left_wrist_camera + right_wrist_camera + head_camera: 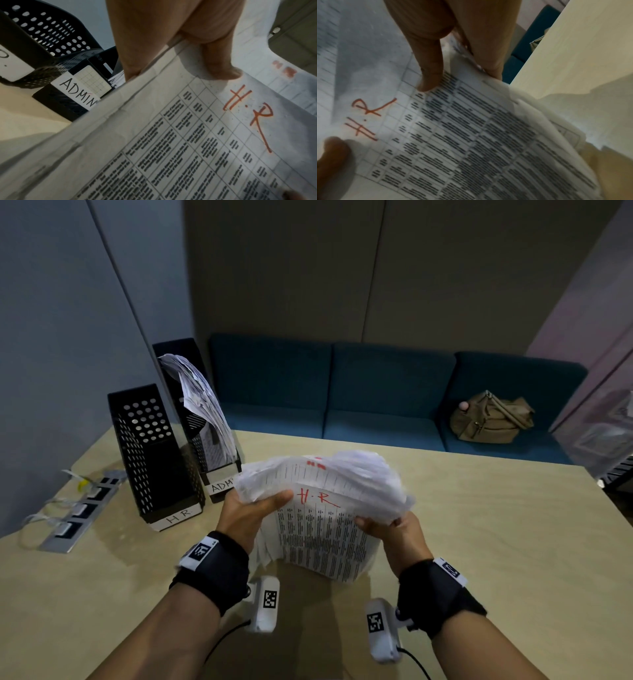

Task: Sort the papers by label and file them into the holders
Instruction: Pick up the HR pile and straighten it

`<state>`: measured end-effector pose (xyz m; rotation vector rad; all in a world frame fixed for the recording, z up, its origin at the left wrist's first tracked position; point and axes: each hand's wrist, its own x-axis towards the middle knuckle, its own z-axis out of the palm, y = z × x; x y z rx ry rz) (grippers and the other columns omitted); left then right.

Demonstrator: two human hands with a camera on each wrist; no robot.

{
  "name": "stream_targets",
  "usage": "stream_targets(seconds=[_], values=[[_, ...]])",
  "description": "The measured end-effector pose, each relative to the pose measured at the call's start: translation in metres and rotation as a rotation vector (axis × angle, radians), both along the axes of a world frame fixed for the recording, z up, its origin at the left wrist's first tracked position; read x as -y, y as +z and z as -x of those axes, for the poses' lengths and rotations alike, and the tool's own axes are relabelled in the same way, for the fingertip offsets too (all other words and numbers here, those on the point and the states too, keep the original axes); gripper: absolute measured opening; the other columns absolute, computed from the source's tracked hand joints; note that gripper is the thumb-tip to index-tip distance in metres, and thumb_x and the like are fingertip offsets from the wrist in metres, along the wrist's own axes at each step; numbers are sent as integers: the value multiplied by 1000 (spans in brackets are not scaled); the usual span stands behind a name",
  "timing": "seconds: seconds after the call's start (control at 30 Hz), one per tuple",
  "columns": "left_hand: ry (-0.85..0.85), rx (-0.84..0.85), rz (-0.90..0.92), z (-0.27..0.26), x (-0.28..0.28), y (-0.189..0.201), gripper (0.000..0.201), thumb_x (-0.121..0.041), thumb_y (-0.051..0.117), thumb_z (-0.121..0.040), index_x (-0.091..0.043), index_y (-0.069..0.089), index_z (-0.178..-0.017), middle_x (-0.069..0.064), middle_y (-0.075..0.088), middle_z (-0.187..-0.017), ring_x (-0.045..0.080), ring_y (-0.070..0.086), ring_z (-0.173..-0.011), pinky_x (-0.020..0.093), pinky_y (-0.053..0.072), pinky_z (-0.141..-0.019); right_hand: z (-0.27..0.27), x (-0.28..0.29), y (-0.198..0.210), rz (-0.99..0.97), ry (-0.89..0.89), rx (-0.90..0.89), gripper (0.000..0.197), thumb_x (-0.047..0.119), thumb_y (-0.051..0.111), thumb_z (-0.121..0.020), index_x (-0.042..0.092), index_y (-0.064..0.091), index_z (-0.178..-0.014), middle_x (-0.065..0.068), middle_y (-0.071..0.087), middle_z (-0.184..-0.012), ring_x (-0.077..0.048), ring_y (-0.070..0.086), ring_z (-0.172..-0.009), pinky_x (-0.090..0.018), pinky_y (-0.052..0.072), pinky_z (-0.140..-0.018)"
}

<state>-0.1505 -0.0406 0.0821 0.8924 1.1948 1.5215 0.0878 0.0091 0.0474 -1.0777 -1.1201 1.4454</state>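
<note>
Both of my wrists carry black straps with white camera units, held low over the tabletop [479,508]. Beyond them, my left hand [251,508] grips the left edge of the paper stack [325,529], thumb lying across the top sheet [205,135] and fingers curled beneath. My right hand [394,530] pinches the stack's right edge, thumb on top, fingers under; the right wrist view shows that thumb [429,75] pressed flat on the printed table. The stack is held above the tabletop, its far portion lifted and bowed upward, blurred in the head view. The exposed sheet bears "H.R" in red ink over a printed grid of text.

Left of the stack stand two black perforated holders. The HR holder [154,453], nearer to me, has a white label reading "H R"; I cannot tell whether it contains anything. The ADMIN holder [205,440] stands just beyond it and against the stack's left corner, with crumpled filed papers [202,402] leaning out of its top. Further left of the holders lies a power strip [78,511] with white cables. Beyond the tabletop, a teal sofa [376,392] carries a brown bag [489,419].
</note>
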Motion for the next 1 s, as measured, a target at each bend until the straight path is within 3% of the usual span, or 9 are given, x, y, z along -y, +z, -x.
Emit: stream_targets(seconds=[0.13,0.23,0.3,0.4,0.5,0.6,0.8,0.9,1.0], values=[[-63,-59,20,3,1,2,50,-1,77,-71,-9,64,-119,9,73,-109,25,70,-102,40,57,-86,1,-8,10,-103,17,22,64,-2,84,-56,5,60,-115,-23,66,-110,-34,65,-102,-49,56,-81],[-53,-84,-8,5,0,-2,52,2,78,-67,-5,66,-118,3,73,-110,19,69,-103,26,57,-81,-4,-4,6,19,-79,34,68,-22,64,-67,9,40,-122,-12,59,-111,-25,60,-100,-33,56,-75],[-67,-116,-13,4,0,-4,52,-3,78,-68,-5,66,-119,0,73,-112,15,68,-106,19,55,-79,-3,1,3,35,-139,77,54,-21,45,-73,11,41,-116,-10,58,-103,-23,57,-89,-26,51,-70],[-24,-119,-39,4,-1,-7,49,-3,74,-74,-7,64,-122,-4,73,-112,12,67,-106,18,53,-80,-2,6,8,10,-216,-54,24,-6,51,-76,12,48,-91,-9,59,-88,-23,54,-83,-32,46,-72],[14,-46,-59,6,-3,-9,49,0,71,-78,-7,61,-125,5,71,-116,22,66,-110,35,54,-90,-3,11,13,-79,-266,-59,25,3,51,-93,19,47,-74,1,57,-71,-19,54,-74,-33,51,-74],[10,18,-40,7,-4,-12,48,3,69,-79,-7,61,-126,16,69,-116,33,65,-110,50,49,-97,-6,11,19,-228,-322,74,21,15,56,-91,21,52,-71,-3,53,-71,-17,49,-72,-42,49,-76],[21,51,-23,7,-3,-15,58,-19,87,-63,-12,67,-117,11,71,-113,26,67,-108,40,54,-93,-1,7,43,-319,-377,60,15,16,55,-93,18,67,-84,1,65,-78,-15,56,-74,-40,49,-74],[34,-5,-34,4,-3,-13,41,-4,77,-71,-19,67,-109,-4,75,-103,13,69,-100,21,56,-80,6,14,48,-303,-175,71,37,50,45,-90,23,62,-108,5,66,-101,-15,62,-93,-32,49,-76],[6,-27,-36,4,-2,-9,38,7,65,-80,-16,67,-111,0,75,-102,15,70,-98,23,57,-80,8,20,34,-263,10,-20,102,64,71,-63,40,15,-146,13,44,-139,1,53,-119,-17,50,-85]])
